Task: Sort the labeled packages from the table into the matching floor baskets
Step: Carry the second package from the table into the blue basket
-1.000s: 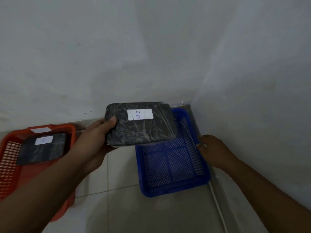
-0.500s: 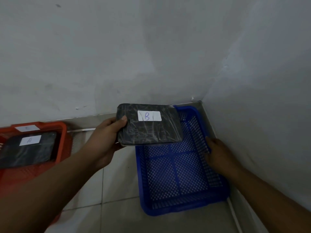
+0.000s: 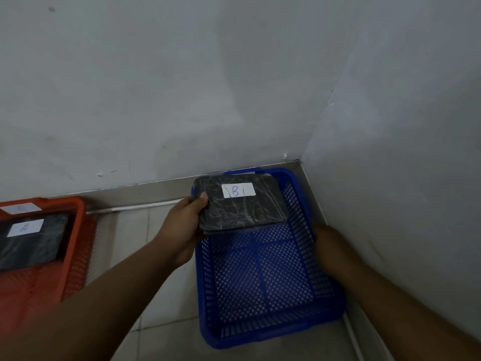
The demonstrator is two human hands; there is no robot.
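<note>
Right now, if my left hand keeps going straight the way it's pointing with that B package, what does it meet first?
Probably the blue basket: the left hand holds the B package over its far end, so the far rim or the wall behind comes first. Depth is unclear.

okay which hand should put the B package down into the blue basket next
Left. The left hand already grips the B package above the blue basket; the right hand is on its right rim, probably steadying it.
</note>
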